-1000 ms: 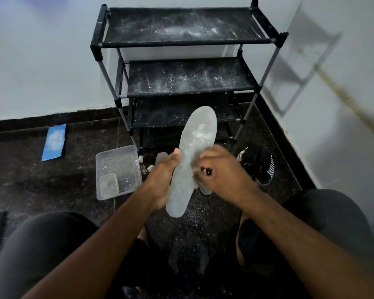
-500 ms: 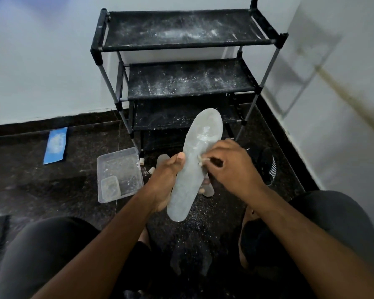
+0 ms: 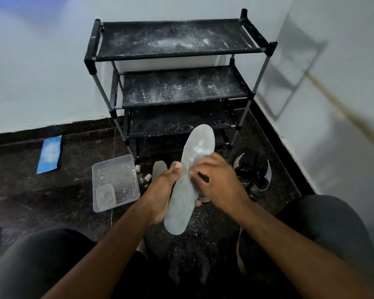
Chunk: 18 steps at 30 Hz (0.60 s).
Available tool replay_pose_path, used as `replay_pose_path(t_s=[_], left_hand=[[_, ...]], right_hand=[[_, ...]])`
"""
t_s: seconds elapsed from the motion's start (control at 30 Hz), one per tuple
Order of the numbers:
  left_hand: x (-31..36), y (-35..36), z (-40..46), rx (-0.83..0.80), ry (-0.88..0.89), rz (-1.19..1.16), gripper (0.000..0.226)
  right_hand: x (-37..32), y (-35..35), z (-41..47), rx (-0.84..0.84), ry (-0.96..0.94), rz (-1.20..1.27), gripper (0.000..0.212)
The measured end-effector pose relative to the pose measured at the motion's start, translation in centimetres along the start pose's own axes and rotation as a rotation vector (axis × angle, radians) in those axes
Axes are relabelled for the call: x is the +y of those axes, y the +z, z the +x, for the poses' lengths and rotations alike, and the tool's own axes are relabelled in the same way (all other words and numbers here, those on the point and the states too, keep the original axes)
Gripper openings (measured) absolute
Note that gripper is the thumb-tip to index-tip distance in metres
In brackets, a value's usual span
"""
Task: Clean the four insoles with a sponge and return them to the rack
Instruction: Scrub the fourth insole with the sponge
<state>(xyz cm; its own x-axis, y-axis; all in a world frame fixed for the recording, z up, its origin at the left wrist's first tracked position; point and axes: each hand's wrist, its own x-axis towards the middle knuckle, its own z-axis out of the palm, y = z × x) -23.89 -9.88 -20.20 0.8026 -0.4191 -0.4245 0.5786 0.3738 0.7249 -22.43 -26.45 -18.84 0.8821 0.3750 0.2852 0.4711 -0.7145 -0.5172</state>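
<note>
Grey foam insole [image 3: 187, 180] stands nearly upright in front of the person, toe end uppermost and heel end lowest, with white powder smeared on its upper half. The left hand [image 3: 163, 192] holds it from the left edge: thumb laid across the front face, fingers wrapped behind, so the grip is closed around the insole's middle. The right hand [image 3: 219, 182] lies against the right edge of the insole with its fingers curled tightly around a small object; only a dark tip and a pale sliver show, so it may be the sponge, but this cannot be confirmed.

Behind the insole stands the black shoe rack [image 3: 179, 83], set in the corner of the room, its fabric shelves dusted with white powder. A second insole [image 3: 159, 168] lies on the floor just left of the left thumb. A clear plastic tub [image 3: 115, 182] sits on the dark floor [image 3: 52, 201] to the left, with a smaller clear container inside its near corner. A blue cloth [image 3: 49, 154] lies near the wall further left. A black shoe with white stripes [image 3: 254, 169] rests on the floor right of the hands, beside the rack's leg.
</note>
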Motion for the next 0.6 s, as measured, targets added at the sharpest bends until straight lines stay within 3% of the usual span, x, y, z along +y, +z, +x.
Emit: replay_pose_path(t_s=[0.07, 0.23, 0.37, 0.5, 0.6], left_hand=[[0.0, 0.2, -0.1, 0.004, -0.003, 0.010, 0.044], [0.2, 0.4, -0.2, -0.107, -0.047, -0.029, 0.054], [0.1, 0.2, -0.2, -0.072, -0.066, -0.051, 0.053], [0.2, 0.5, -0.2, -0.080, -0.113, -0.088, 0.056], [0.4, 0.5, 0.2, 0.000, -0.098, -0.108, 0.051]], right_hand=[[0.0, 0.1, 0.0, -0.037, -0.038, 0.030, 0.012], [1.2, -0.3, 1.4, 0.214, 0.168, 0.063, 0.008], [-0.3, 0.7, 0.4, -0.006, -0.038, 0.081, 0.008], [0.6, 0.4, 1.0, 0.159, 0.113, 0.046, 0.012], [-0.6, 0.9, 0.6, 0.058, -0.040, 0.069, 0.009]])
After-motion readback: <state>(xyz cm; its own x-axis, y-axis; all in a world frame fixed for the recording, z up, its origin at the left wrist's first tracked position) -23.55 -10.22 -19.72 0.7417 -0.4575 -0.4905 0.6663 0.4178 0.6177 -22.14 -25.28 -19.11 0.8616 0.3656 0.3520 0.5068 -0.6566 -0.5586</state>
